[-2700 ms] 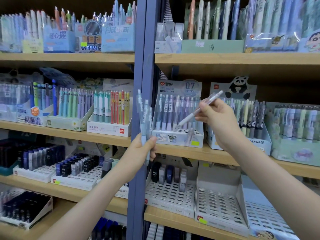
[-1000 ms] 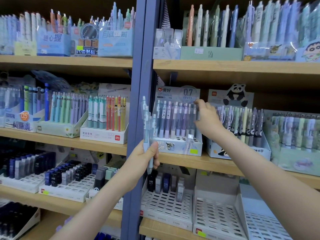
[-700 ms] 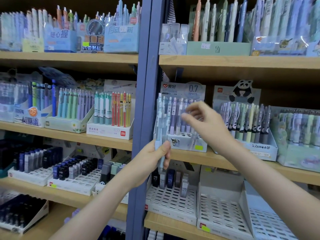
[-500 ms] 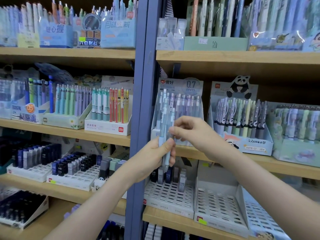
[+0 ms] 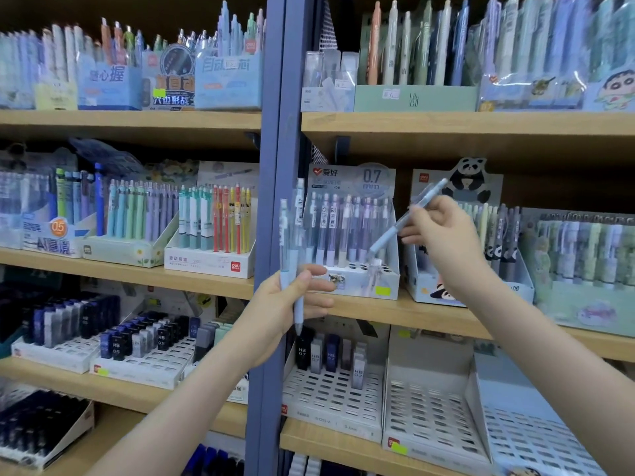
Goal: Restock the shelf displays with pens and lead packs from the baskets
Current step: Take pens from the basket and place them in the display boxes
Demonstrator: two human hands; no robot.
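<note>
My left hand [image 5: 285,304] grips two pale blue mechanical pencils [image 5: 292,242] upright in front of the blue shelf post. My right hand [image 5: 443,242] pinches one pale blue pencil [image 5: 398,225], slanted with its tip pointing down-left over the front holes of the 0.7 mm display box [image 5: 357,280]. That box stands on the middle right shelf and holds a row of pastel pencils at its back. Several of its front holes are bare.
A panda pencil display [image 5: 481,255] stands right of the 0.7 box. Lead pack trays [image 5: 330,396] sit on the shelf below, two white trays [image 5: 433,417] beside them bare. The blue upright post [image 5: 271,187] divides the shelves; more pen boxes fill the left bay.
My right hand took one pencil from the bundle in my left hand and carried it up and right to the 0.7 display box. My left hand holds fewer pencils.
</note>
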